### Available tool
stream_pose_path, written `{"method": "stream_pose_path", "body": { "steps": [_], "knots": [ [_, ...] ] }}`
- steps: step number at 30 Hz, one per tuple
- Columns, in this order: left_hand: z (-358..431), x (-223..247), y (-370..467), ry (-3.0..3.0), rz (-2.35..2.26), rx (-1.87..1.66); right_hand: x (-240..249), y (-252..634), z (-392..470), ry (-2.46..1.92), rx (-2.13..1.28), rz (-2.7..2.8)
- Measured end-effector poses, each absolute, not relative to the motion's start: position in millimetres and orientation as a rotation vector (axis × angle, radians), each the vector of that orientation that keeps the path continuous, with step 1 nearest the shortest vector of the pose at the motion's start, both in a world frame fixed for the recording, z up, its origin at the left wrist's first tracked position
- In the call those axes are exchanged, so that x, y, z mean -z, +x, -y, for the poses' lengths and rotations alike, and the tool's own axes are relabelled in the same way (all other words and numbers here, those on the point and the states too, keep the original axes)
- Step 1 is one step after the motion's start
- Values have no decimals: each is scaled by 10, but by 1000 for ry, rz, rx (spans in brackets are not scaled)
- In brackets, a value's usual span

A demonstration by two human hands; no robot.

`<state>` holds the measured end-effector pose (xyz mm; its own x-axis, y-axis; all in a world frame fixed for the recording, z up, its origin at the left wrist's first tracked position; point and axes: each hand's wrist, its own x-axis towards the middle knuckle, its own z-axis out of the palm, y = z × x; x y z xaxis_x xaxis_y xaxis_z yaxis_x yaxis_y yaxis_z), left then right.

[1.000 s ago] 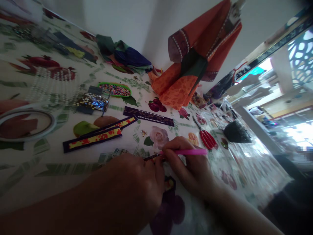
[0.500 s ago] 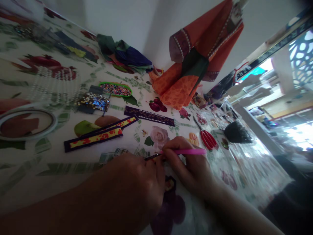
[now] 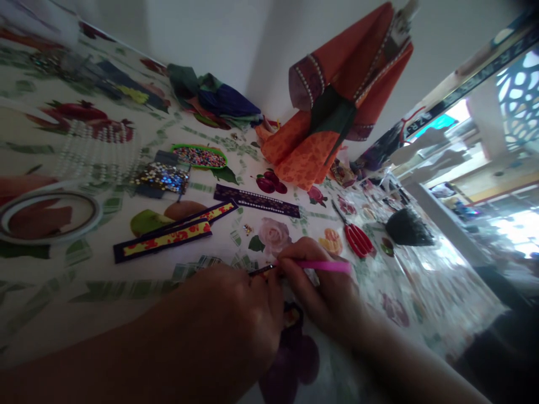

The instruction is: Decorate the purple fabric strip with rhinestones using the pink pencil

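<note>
My left hand [image 3: 240, 314] is closed on a dark-edged fabric strip [image 3: 263, 270], of which a short piece shows between my hands and a curled end hangs below. Pinched in my right hand [image 3: 322, 286] is a thin pink stick-like tool [image 3: 324, 265], its tip touching the strip's edge. Dark strips with yellow and red floral fabric [image 3: 164, 242] lie beyond my left hand. Behind them rests a dark purple strip with rows of white beads [image 3: 256, 201]. A few tiny beads [image 3: 247, 228] sit on the cloth.
A green dish of colourful beads [image 3: 200, 156], a sequin-covered patch [image 3: 162, 178], pearl strings [image 3: 99, 148] and a tape roll [image 3: 97, 216] stand left. Red-handled snips [image 3: 357, 238] lie right. A small orange garment [image 3: 332, 123] stands against the wall on the fruit-patterned tablecloth [image 3: 126, 289].
The pink tool has tilted slightly, its far end lower and a little further left. My left hand stays almost still; the view has shifted slightly.
</note>
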<state>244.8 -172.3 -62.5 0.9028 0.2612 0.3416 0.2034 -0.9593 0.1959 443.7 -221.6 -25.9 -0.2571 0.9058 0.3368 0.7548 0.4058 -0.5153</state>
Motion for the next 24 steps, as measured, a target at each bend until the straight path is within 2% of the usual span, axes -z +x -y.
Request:
{"method": "stream_pose_path", "body": {
  "steps": [24],
  "knots": [
    [1716,621,2442,3008,-356,-608,252,4475,2216,-1421,-365,2038]
  ]
}}
